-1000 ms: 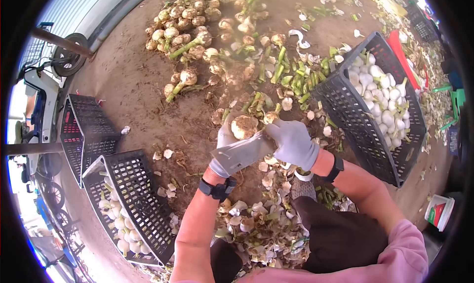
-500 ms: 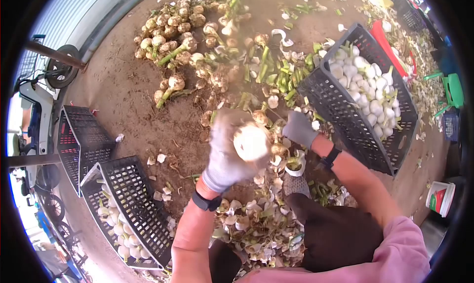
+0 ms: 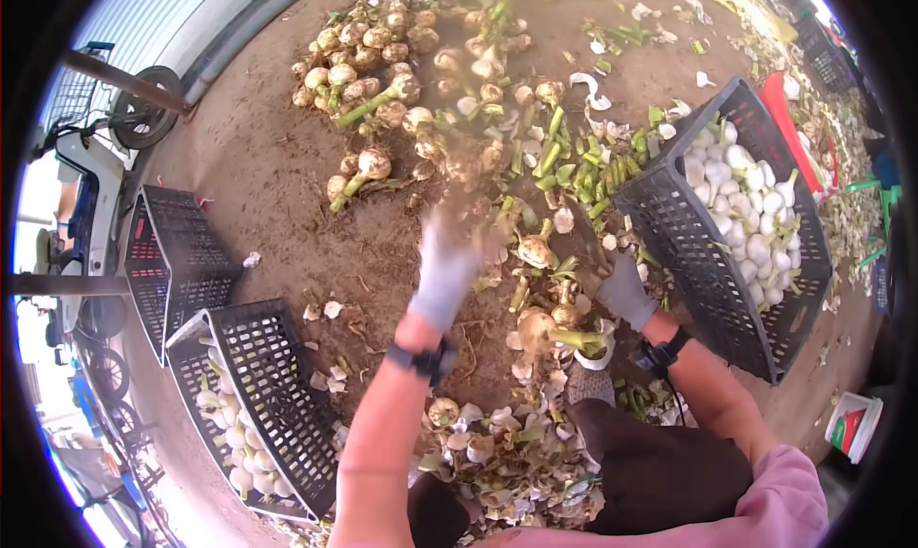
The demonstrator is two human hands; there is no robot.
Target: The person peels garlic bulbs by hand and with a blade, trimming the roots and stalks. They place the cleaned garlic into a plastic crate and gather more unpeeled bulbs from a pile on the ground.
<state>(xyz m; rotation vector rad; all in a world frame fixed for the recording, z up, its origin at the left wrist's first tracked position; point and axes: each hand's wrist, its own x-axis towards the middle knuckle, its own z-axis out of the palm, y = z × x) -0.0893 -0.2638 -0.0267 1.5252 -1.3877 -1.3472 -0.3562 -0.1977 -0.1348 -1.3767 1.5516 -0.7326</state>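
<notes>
My left hand point(image 3: 446, 273), in a pale grey glove, reaches forward low over the soil; its fingers are smeared by motion. Just ahead of it lie garlic bulbs with soil on them, in a loose row up to a heap point(image 3: 368, 46). My right hand point(image 3: 626, 290), gloved too, is closed beside the large crate, its fingers curled in; what they hold I cannot make out. Between the hands lie a garlic bulb with a cut green stem point(image 3: 537, 332) and another soiled bulb point(image 3: 535, 251). Cut stem pieces point(image 3: 574, 170) are scattered beyond my right hand.
A black crate point(image 3: 688, 247) of white garlic bulbs point(image 3: 746, 213) leans at the right. Another crate point(image 3: 273, 405) with white bulbs stands at lower left, near a third crate point(image 3: 182, 252). Peeled skins point(image 3: 507, 452) cover the ground by my legs. A white bucket point(image 3: 854, 424) stands far right.
My left hand has moved forward, away from my body; the white garlic bulb it held no longer shows in it. My right hand has shifted slightly right and down in view. The camera view has shifted.
</notes>
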